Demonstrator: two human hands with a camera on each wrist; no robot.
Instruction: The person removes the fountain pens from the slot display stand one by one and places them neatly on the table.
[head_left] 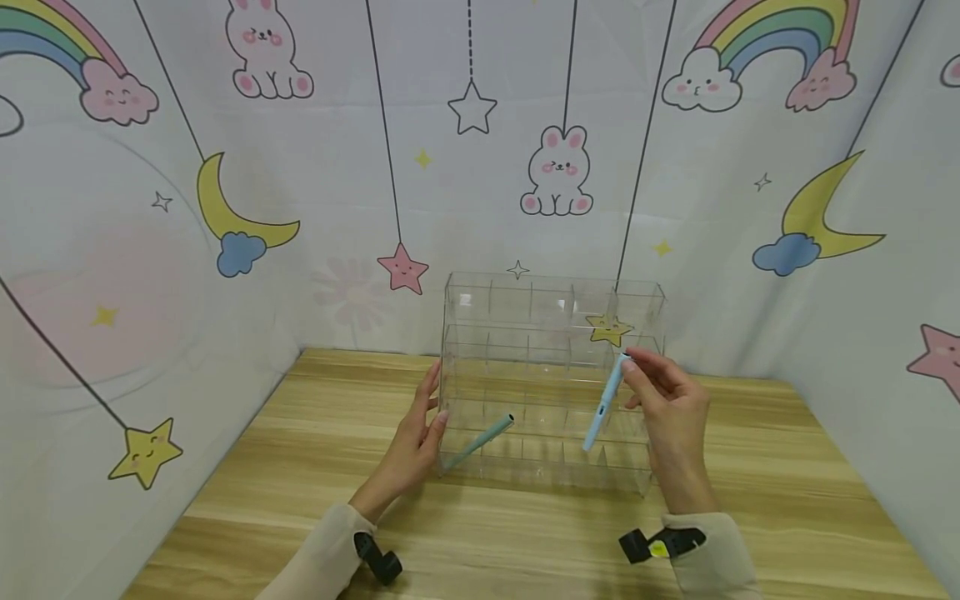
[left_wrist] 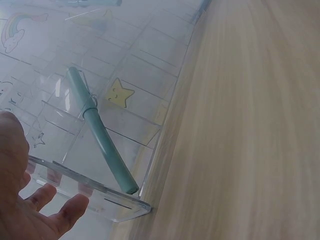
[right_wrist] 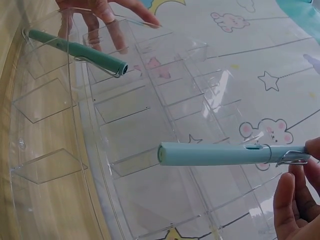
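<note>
A clear acrylic organizer (head_left: 551,333) with stepped rows of compartments stands on the table. My left hand (head_left: 412,437) rests its extended fingers against the organizer's left side; the fingers (left_wrist: 72,212) show by that clear wall in the left wrist view. A green capped pen (head_left: 480,442) leans in the front left compartment, clip end up and to the right. My right hand (head_left: 671,408) pinches a light blue pen (head_left: 604,408) by its clip end between thumb and fingers. This pen slants, its free end down over the front right compartments, as the right wrist view also shows (right_wrist: 215,154).
The wood-grain table (head_left: 517,542) extends in front of the organizer and to both sides. White cloth (head_left: 337,167) printed with rabbits, stars, moons and rainbows encloses the back and sides. A black camera strap (head_left: 378,558) is on each wrist, over beige sleeves.
</note>
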